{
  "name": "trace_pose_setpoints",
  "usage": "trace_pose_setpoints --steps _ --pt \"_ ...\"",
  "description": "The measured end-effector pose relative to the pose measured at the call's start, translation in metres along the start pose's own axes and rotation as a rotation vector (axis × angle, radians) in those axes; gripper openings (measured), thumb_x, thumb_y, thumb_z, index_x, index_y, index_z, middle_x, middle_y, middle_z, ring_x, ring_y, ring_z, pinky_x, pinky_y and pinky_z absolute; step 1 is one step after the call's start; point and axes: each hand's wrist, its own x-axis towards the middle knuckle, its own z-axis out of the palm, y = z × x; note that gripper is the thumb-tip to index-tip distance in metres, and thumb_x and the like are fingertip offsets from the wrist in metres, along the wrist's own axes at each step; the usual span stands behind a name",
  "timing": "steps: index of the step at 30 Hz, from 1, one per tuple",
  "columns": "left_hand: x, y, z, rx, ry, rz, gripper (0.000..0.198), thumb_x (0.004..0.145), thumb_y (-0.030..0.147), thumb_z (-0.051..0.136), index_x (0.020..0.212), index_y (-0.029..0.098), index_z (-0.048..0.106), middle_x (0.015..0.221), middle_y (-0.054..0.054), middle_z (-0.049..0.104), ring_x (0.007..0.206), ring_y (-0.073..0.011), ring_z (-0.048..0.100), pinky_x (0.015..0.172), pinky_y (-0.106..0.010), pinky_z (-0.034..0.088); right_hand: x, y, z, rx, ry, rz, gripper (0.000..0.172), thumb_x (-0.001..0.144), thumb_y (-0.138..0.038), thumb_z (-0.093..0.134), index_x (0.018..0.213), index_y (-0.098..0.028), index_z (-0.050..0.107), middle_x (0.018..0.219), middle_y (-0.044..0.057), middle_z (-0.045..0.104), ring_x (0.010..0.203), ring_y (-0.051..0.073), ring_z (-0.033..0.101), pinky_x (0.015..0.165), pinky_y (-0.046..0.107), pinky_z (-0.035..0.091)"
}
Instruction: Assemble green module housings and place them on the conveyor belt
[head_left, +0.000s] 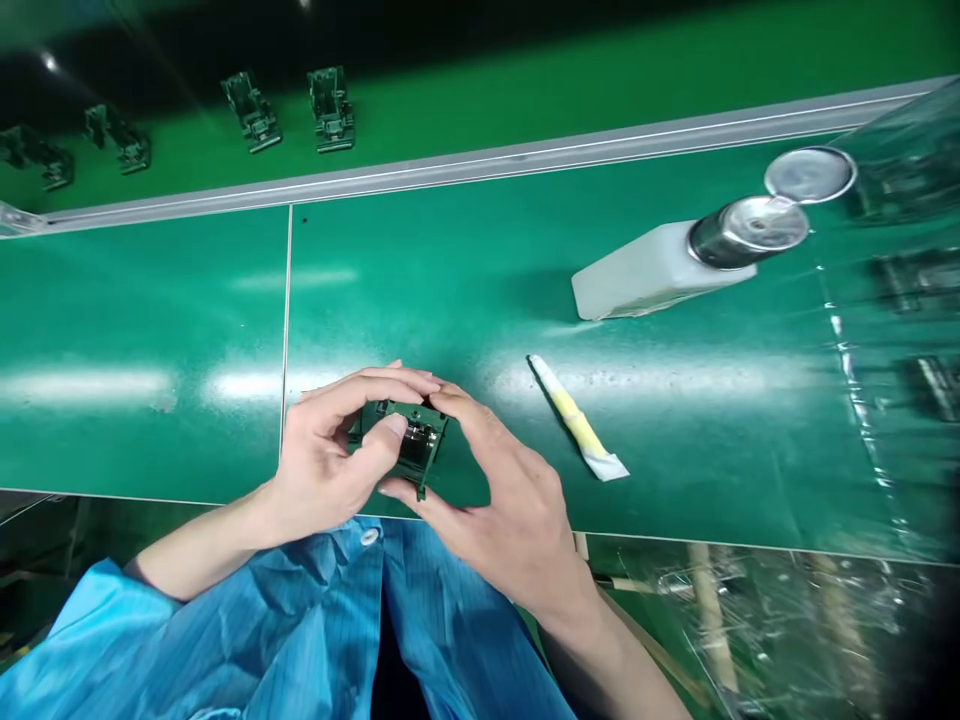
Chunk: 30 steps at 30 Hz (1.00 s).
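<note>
The left grip [330, 455] pinches a dark part [424, 447], thumb on its face, fingers behind its far edge; the right grip [514, 500] spans its right side between thumb and fingertips; the part sits between both, over the near edge of the surface [450, 270]; light, even pressure, sparing the thin corners, seems wisest. Right of the grips lies a yellow-and-white stick [577, 420]; beyond it, a bottle [645, 270] with its lid [810, 174] raised; no brand, label or writing is legible.
</note>
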Motion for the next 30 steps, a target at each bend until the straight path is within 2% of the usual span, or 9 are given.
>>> trace_pose_setpoints --steps 3,6,8,10,13,16,20,24,30 --pt "-0.005 -0.003 -0.018 0.035 -0.053 0.03 0.037 0.091 0.009 0.06 0.125 0.023 0.064 0.125 -0.006 0.069 0.126 -0.0176 0.061 0.116 -0.035 0.046 -0.004 0.008 -0.003 0.034 -0.039 0.021 0.048 0.097 -0.034 0.068 0.136 -0.015 0.048 0.13 0.013 0.061 0.122 0.023 0.061 0.109 0.033 0.052" --pt "-0.018 -0.011 -0.062 0.191 -0.059 0.072 0.065 0.085 0.017 0.07 0.146 0.026 0.048 0.148 -0.009 0.053 0.141 -0.0233 0.047 0.121 -0.04 0.038 -0.011 0.024 -0.003 -0.001 -0.08 0.08 0.048 0.097 -0.039 0.067 0.135 -0.015 0.049 0.131 0.014 0.06 0.123 0.025 0.06 0.108 0.037 0.053" --pt "-0.031 -0.02 -0.09 0.349 -0.103 -0.012 0.073 0.083 0.026 0.075 0.149 0.026 0.043 0.153 -0.012 0.047 0.143 -0.0271 0.044 0.118 -0.043 0.041 -0.015 0.034 0.002 -0.045 -0.115 0.103 0.047 0.098 -0.039 0.065 0.136 -0.016 0.049 0.131 0.014 0.06 0.123 0.027 0.06 0.106 0.04 0.054" --pt "-0.045 -0.031 -0.104 0.486 -0.191 -0.138 0.083 0.08 0.035 0.079 0.152 0.026 0.038 0.154 -0.016 0.045 0.143 -0.0311 0.044 0.114 -0.048 0.046 -0.016 0.041 0.01 -0.062 -0.155 0.088 0.047 0.098 -0.039 0.065 0.136 -0.016 0.049 0.131 0.015 0.06 0.124 0.028 0.059 0.106 0.043 0.054" --pt "-0.057 -0.049 -0.099 0.553 -0.211 -0.172 0.083 0.077 0.039 0.081 0.15 0.026 0.042 0.145 -0.017 0.054 0.134 -0.0316 0.054 0.109 -0.052 0.049 -0.013 0.042 0.024 -0.061 -0.206 0.05 0.051 0.096 -0.037 0.068 0.138 -0.015 0.048 0.131 0.016 0.06 0.125 0.03 0.058 0.106 0.047 0.054" --pt "-0.058 -0.059 -0.083 0.465 -0.132 -0.137 0.067 0.079 0.036 0.08 0.14 0.024 0.054 0.134 -0.016 0.063 0.124 -0.0278 0.062 0.102 -0.044 0.055 -0.006 0.032 0.03 -0.128 -0.222 -0.006 0.059 0.097 -0.034 0.067 0.146 -0.013 0.04 0.131 0.017 0.06 0.121 0.031 0.061 0.101 0.046 0.057" --pt "-0.054 -0.063 -0.074 0.146 -0.099 -0.112 0.063 0.081 0.034 0.079 0.138 0.022 0.055 0.134 -0.016 0.064 0.119 -0.0247 0.066 0.097 -0.034 0.058 0.007 0.002 0.015 -0.323 -0.201 -0.178 0.061 0.1 -0.036 0.062 0.147 -0.006 0.04 0.129 0.022 0.06 0.115 0.036 0.063 0.09 0.047 0.061" --pt "-0.053 -0.063 -0.072 -0.031 -0.108 -0.071 0.066 0.08 0.038 0.079 0.139 0.024 0.053 0.135 -0.018 0.063 0.106 -0.0226 0.071 0.089 -0.03 0.061 0.017 -0.025 -0.004 -0.437 -0.22 -0.226 0.054 0.1 -0.036 0.06 0.144 -0.007 0.047 0.13 0.022 0.06 0.116 0.039 0.062 0.083 0.047 0.06" --pt "-0.054 -0.063 -0.067 -0.099 -0.101 -0.057 0.065 0.082 0.032 0.079 0.14 0.024 0.053 0.136 -0.018 0.062 0.11 -0.0227 0.07 0.093 -0.031 0.06 0.017 -0.025 -0.004 -0.503 -0.213 -0.286 0.053 0.103 -0.039 0.053 0.144 -0.006 0.045 0.129 0.023 0.061 0.113 0.037 0.064 0.08 0.044 0.06"
